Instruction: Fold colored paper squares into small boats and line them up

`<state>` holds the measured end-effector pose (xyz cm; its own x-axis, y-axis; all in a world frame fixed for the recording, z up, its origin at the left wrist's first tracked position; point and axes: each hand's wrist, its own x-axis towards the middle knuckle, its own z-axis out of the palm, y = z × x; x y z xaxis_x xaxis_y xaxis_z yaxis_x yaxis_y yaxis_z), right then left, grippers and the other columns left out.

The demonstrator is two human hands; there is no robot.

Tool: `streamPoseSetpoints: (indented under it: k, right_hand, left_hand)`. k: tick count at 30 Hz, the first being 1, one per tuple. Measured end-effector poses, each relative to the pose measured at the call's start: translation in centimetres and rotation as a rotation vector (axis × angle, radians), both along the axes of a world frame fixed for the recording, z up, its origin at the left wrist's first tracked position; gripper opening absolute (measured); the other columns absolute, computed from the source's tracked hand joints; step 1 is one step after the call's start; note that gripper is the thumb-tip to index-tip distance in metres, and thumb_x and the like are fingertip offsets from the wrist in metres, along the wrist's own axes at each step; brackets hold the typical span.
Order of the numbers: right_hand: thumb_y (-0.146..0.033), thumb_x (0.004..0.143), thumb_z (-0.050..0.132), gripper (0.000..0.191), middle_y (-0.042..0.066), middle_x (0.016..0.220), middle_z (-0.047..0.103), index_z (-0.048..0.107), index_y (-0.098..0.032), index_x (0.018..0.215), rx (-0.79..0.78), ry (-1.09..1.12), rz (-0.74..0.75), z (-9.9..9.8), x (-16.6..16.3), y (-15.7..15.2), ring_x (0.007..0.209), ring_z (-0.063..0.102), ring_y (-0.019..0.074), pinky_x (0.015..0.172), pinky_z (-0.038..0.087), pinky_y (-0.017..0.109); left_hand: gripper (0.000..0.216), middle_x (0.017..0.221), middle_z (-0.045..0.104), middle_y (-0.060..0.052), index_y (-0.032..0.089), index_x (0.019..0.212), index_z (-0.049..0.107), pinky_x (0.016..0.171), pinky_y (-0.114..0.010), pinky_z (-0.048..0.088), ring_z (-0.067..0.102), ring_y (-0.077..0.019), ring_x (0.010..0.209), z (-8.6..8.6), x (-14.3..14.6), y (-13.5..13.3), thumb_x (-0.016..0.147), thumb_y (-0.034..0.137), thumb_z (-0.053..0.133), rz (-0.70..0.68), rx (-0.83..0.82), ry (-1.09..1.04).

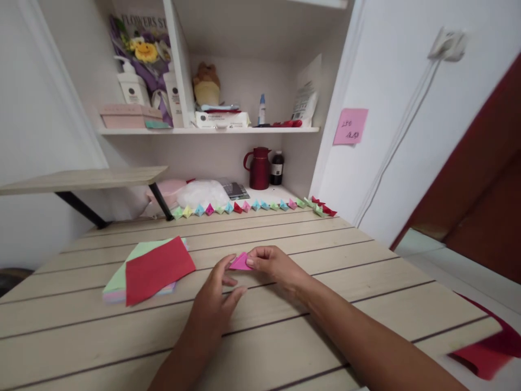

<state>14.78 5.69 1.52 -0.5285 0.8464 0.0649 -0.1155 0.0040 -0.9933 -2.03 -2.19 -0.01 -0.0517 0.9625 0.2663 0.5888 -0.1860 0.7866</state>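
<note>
A small piece of pink paper (240, 262), folded to a triangle, is pinched between the thumb and fingers of my right hand (271, 264) above the middle of the table. My left hand (217, 298) is just left of it, thumb and fingers spread apart. The left fingertips come close to the paper's left corner; whether they touch it I cannot tell. To the left lies a stack of coloured paper (116, 279), green on top, with a loose red sheet (158, 271) lying askew over it.
Small folded paper boats (209, 209) in several colours line the slatted table's (309, 342) back edge. A raised wooden stand (85, 178) is at the back left. Behind are a dark red jug (259, 169) and a dark bottle (277, 168). Red material (486, 350) shows beyond the right edge.
</note>
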Motion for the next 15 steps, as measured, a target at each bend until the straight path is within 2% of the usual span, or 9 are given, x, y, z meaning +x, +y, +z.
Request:
streamPoseSetpoints:
  k: [3, 7, 9, 12, 14, 15]
  right_hand:
    - [-0.038, 0.067, 0.082, 0.03, -0.003, 0.064, 0.056, 0.065, -0.014, 0.071, -0.147, 0.234, 0.001, 1.4, 0.7, 0.0, 0.061, 0.048, 0.0083, 0.064, 0.039, 0.022]
    - [-0.032, 0.069, 0.083, 0.028, -0.001, 0.068, 0.061, 0.066, -0.013, 0.08, -0.352, 0.45, 0.135, 2.4, 2.1, 0.3, 0.064, 0.057, 0.0088, 0.067, 0.046, 0.023]
    - [-0.03, 0.072, 0.081, 0.026, 0.001, 0.069, 0.064, 0.067, -0.012, 0.084, -0.385, 0.488, 0.231, 2.5, 2.9, 0.6, 0.065, 0.059, 0.0092, 0.068, 0.047, 0.023]
    - [-0.025, 0.075, 0.079, 0.025, 0.002, 0.074, 0.067, 0.068, -0.01, 0.092, -0.423, 0.479, 0.314, 2.2, 3.6, 0.9, 0.065, 0.062, 0.0083, 0.068, 0.048, 0.022]
    - [-0.023, 0.076, 0.079, 0.025, 0.002, 0.075, 0.068, 0.068, -0.009, 0.093, -0.451, 0.436, 0.354, 1.7, 3.7, 1.0, 0.064, 0.062, 0.0081, 0.066, 0.049, 0.022]
    - [-0.022, 0.076, 0.078, 0.024, 0.003, 0.075, 0.068, 0.067, -0.008, 0.092, -0.461, 0.41, 0.378, 1.5, 3.6, 1.1, 0.063, 0.063, 0.0085, 0.066, 0.049, 0.022]
  left_hand:
    - [0.053, 0.118, 0.06, -0.01, 0.023, 0.135, 0.038, 0.088, -0.04, 0.051, 0.067, -0.0184, 0.089, 0.7, 0.1, 0.8, 0.085, 0.031, 0.053, -0.042, 0.009, -0.119]
    - [0.053, 0.138, 0.047, -0.014, 0.028, 0.135, 0.039, 0.09, -0.038, 0.051, 0.058, -0.0226, 0.115, 2.4, 0.4, 2.8, 0.086, 0.04, 0.055, -0.129, -0.001, -0.165]
    - [0.06, 0.146, 0.038, -0.013, 0.031, 0.138, 0.036, 0.098, -0.039, 0.048, 0.05, -0.0244, 0.126, 3.0, 0.7, 3.9, 0.085, 0.045, 0.059, -0.223, -0.003, -0.22]
    - [0.077, 0.152, 0.032, -0.012, 0.034, 0.143, 0.03, 0.102, -0.041, 0.045, 0.049, -0.0265, 0.127, 3.1, 1.2, 4.9, 0.078, 0.054, 0.066, -0.353, 0.007, -0.413]
    - [0.081, 0.15, 0.036, -0.012, 0.033, 0.143, 0.035, 0.099, -0.039, 0.047, 0.051, -0.0281, 0.126, 2.9, 1.6, 5.1, 0.073, 0.054, 0.071, -0.385, 0.005, -0.549]
    - [0.077, 0.147, 0.041, -0.012, 0.032, 0.139, 0.043, 0.098, -0.038, 0.048, 0.051, -0.0289, 0.124, 2.8, 1.7, 5.0, 0.072, 0.051, 0.074, -0.398, -0.004, -0.595]
